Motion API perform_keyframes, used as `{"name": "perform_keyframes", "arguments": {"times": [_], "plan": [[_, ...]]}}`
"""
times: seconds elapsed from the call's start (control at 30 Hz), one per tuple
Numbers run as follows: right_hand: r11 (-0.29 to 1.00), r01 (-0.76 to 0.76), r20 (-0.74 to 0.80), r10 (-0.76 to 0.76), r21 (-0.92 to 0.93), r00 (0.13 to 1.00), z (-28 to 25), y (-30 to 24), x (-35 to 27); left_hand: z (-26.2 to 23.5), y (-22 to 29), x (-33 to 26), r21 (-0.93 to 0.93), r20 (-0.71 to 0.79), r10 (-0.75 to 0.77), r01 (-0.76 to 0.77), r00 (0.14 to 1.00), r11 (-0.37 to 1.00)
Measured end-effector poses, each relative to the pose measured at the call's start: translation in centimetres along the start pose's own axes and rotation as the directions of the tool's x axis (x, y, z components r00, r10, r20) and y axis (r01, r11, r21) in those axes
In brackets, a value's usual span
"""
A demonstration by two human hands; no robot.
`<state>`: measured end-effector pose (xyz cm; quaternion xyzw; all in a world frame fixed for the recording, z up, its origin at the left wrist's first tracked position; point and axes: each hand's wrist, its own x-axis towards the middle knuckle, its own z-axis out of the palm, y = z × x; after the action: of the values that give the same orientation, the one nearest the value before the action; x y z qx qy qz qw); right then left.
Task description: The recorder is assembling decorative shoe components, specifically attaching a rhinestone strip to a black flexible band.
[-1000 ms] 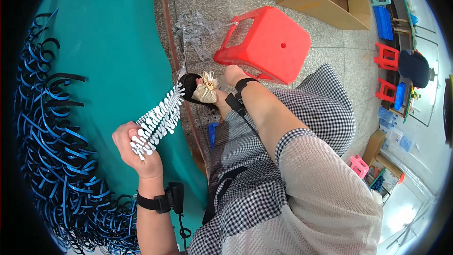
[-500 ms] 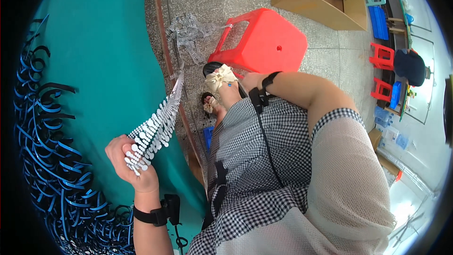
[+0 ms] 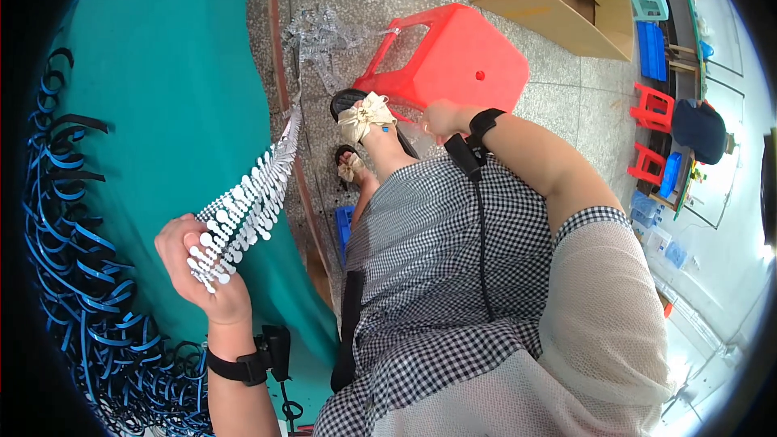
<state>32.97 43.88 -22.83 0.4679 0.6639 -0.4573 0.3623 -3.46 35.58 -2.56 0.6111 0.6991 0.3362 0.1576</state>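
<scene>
White studded strip (image 3: 247, 209) held in the left hand (image 3: 198, 263) over a green table (image 3: 170, 97).
From the head view, the left grip is closed, thumb and fingers pinching the strip's near end; the rest slants away, narrowing past the table's edge toward a tangle of clear, shiny strips (image 3: 320, 44) above the speckled floor (image 3: 558, 113). The right hand (image 3: 447, 120) is near a red stool (image 3: 477, 53), overlapping its edge in the view; its fingers are partly hidden, so whether that grip is spread or pinching something cannot be told. Curled blue-and-black ribbons (image 3: 89, 291) heap along the table's left side. Beyond the stool sits an open cardboard box (image 3: 530, 0).
</scene>
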Motion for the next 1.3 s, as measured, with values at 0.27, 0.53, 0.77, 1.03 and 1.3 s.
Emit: {"name": "perform_keyframes", "arguments": {"times": [0.27, 0.53, 0.77, 1.03, 1.3], "plan": [[0.978, -0.136, -0.331, 0.182, 0.158, 0.926, -0.5, 0.2, 3.4, 0.0, -0.2, 0.1, -0.003, 0.006, 0.034, -0.034, 0.999, 0.999], [0.605, 0.437, -0.497, -0.077, 0.666, 0.864, -7.5, -7.1, 3.1, -0.1, -0.5, -0.2, 0.034, 0.023, 0.071, -0.072, 0.997, 0.997], [0.65, 0.595, -0.684, -0.156, 0.472, 0.713, -5.6, -4.7, 2.8, 0.3, 0.2, 0.3, -0.006, -0.046, 0.058, -0.058, 0.997, 0.998], [0.487, 0.536, -0.661, 0.121, 0.69, 0.74, -13.0, -3.9, -4.7, -0.1, -0.3, 0.1, 0.002, 0.014, 0.109, -0.109, 0.994, 0.994], [0.512, 0.357, -0.624, 0.618, 0.781, 0.478, -15.2, 5.4, -10.7, -0.2, -1.0, -0.2, -0.08, 0.011, 0.054, -0.053, 0.998, 0.995]]}}
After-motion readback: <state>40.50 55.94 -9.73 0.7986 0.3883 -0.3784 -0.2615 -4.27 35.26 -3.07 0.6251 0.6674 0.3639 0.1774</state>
